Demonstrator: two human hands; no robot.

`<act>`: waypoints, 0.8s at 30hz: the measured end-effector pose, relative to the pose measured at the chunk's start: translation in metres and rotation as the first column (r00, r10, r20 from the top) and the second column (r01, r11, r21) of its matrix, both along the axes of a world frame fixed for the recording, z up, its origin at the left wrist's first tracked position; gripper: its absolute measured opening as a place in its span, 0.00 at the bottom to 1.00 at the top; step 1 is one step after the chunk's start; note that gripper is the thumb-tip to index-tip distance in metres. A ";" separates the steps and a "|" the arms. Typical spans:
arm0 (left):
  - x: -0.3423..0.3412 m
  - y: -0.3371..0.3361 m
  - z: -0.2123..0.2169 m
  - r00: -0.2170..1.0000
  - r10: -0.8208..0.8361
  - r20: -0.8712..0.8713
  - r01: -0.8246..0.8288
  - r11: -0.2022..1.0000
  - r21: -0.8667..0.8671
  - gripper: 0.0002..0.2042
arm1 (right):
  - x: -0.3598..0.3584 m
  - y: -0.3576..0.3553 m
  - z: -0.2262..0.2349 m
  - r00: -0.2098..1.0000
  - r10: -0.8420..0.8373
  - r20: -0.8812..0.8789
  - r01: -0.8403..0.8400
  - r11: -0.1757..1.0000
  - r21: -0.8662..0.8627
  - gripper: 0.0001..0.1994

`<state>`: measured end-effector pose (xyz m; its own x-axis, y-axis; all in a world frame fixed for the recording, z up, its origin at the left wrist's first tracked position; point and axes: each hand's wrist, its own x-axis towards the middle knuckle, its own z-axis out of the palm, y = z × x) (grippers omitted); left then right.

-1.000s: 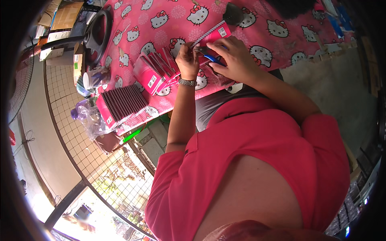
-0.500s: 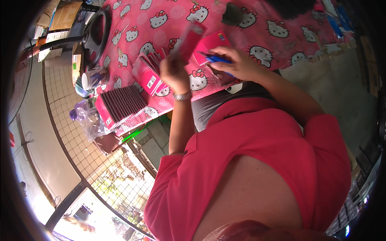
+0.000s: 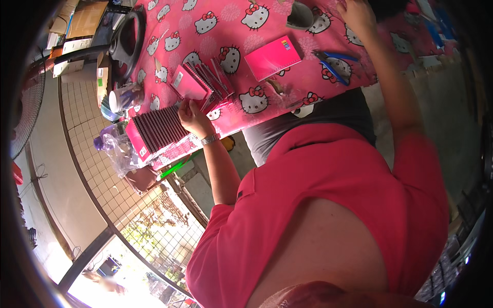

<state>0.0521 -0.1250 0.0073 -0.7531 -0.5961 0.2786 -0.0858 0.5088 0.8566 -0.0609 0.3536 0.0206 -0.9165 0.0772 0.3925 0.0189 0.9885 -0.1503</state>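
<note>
My left hand [image 3: 194, 120], with a metal-banded watch on the wrist, closes on the near edge of a pink spiral notebook [image 3: 189, 88]. That notebook lies on a loose, fanned pile of similar ones. Just left of the hand is a neat stack of notebooks [image 3: 159, 131], their dark spiral bindings side by side. My right hand [image 3: 359, 19] reaches to the far right of the table, its fingertips partly cut off by the upper edge. Blue-handled pliers [image 3: 336, 65] lie spread on the tablecloth, apart from both hands. A single pink notebook [image 3: 273, 57] lies flat in the middle.
A pink patterned tablecloth [image 3: 205, 43] covers the table. At left stand a white cup [image 3: 117, 100], a crumpled plastic bag [image 3: 122, 154] and a black ring-shaped fan base [image 3: 128, 43]. A grey roll-like object [image 3: 300, 16] sits at the far side. Wire mesh [image 3: 87, 118] borders the left.
My left hand has brought a notebook left and down onto the loose pile. My right hand has let go of the pliers, now on the table, and moved up to the far right.
</note>
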 end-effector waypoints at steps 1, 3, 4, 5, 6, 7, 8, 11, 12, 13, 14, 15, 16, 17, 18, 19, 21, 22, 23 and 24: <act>-0.003 0.000 0.000 1.000 -0.022 0.005 0.022 1.000 0.010 0.10 | -0.012 0.009 -0.011 1.000 -0.023 -0.014 0.025 0.995 0.093 0.10; -0.006 -0.007 -0.003 0.995 -0.096 -0.010 0.096 0.992 0.083 0.11 | -0.033 0.025 -0.041 0.997 -0.063 -0.038 0.071 0.959 0.275 0.09; -0.007 -0.003 -0.003 0.999 -0.050 -0.003 0.048 0.974 -0.223 0.12 | -0.038 0.028 -0.046 0.998 -0.062 -0.007 0.061 0.958 0.280 0.09; -0.009 0.007 0.002 1.000 -0.011 -0.009 0.005 0.862 -0.506 0.12 | -0.040 0.030 -0.050 0.998 -0.065 0.027 0.055 0.957 0.286 0.09; -0.013 0.019 0.008 0.999 0.018 -0.029 -0.034 0.670 -0.742 0.13 | -0.040 0.033 -0.053 0.996 -0.073 0.060 0.052 0.955 0.293 0.09; -0.018 0.052 0.020 0.984 -0.137 -0.117 0.007 0.679 -0.734 0.15 | -0.038 0.038 -0.055 0.999 -0.049 0.018 0.041 0.949 0.313 0.09; -0.020 0.080 0.027 0.955 -0.279 -0.100 0.097 0.611 -0.785 0.14 | -0.033 0.036 -0.049 0.997 -0.068 0.032 0.058 0.966 0.254 0.09; -0.016 0.136 0.023 0.692 -0.693 0.203 0.606 0.405 -0.685 0.17 | -0.026 0.006 -0.008 0.997 -0.065 0.045 0.064 0.998 0.029 0.09; -0.020 0.150 0.016 0.650 -0.708 0.278 0.665 0.352 -0.658 0.18 | -0.025 0.003 0.001 0.997 -0.070 0.042 0.072 0.996 -0.054 0.09; -0.025 0.158 0.006 0.613 -0.716 0.333 0.696 0.291 -0.656 0.16 | -0.023 0.001 0.007 0.996 -0.079 0.045 0.084 0.987 -0.133 0.09; -0.027 0.161 -0.002 0.592 -0.713 0.377 0.717 0.251 -0.651 0.14 | -0.020 -0.003 0.011 0.999 -0.040 0.009 0.041 0.983 -0.179 0.10; -0.028 0.158 -0.007 0.582 -0.691 0.428 0.725 0.203 -0.658 0.13 | -0.017 -0.009 0.015 1.000 0.000 -0.030 -0.007 0.975 -0.224 0.10; -0.031 0.160 -0.005 0.561 -0.677 0.476 0.737 0.148 -0.659 0.13 | -0.013 -0.005 0.016 0.997 0.025 -0.068 -0.042 0.965 -0.260 0.11; -0.034 0.161 -0.004 0.520 -0.698 0.492 0.761 0.117 -0.638 0.13 | -0.009 -0.001 0.014 0.970 0.183 -0.161 -0.227 0.919 -0.322 0.13; -0.035 0.159 -0.001 0.480 -0.715 0.508 0.782 0.086 -0.618 0.13 | -0.002 0.000 0.012 0.946 0.265 -0.189 -0.318 0.874 -0.367 0.12; -0.036 0.158 0.006 0.443 -0.728 0.523 0.799 0.055 -0.599 0.13 | 0.004 -0.002 0.008 0.912 0.344 -0.224 -0.409 0.816 -0.408 0.12; -0.038 0.145 0.019 0.440 -0.764 0.473 0.798 0.091 -0.596 0.14 | 0.024 -0.029 0.015 0.855 0.516 -0.049 -0.428 0.648 -0.631 0.11; -0.040 0.143 0.029 0.429 -0.787 0.443 0.798 0.100 -0.595 0.15 | 0.033 -0.039 0.006 0.813 0.570 -0.115 -0.504 0.593 -0.628 0.11; -0.043 0.139 0.038 0.462 -0.784 0.414 0.784 0.143 -0.604 0.16 | 0.043 -0.050 0.010 0.781 0.616 -0.099 -0.533 0.575 -0.621 0.10; -0.046 0.138 0.040 0.514 -0.743 0.430 0.768 0.175 -0.616 0.14 | 0.051 -0.060 0.014 0.746 0.661 -0.083 -0.560 0.555 -0.615 0.10</act>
<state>0.0059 0.0127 0.0471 -0.7380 0.6353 0.2275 0.6743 0.7064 0.2152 -0.0098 0.2940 0.0346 -0.8685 -0.3644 0.3360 -0.4851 0.4852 -0.7275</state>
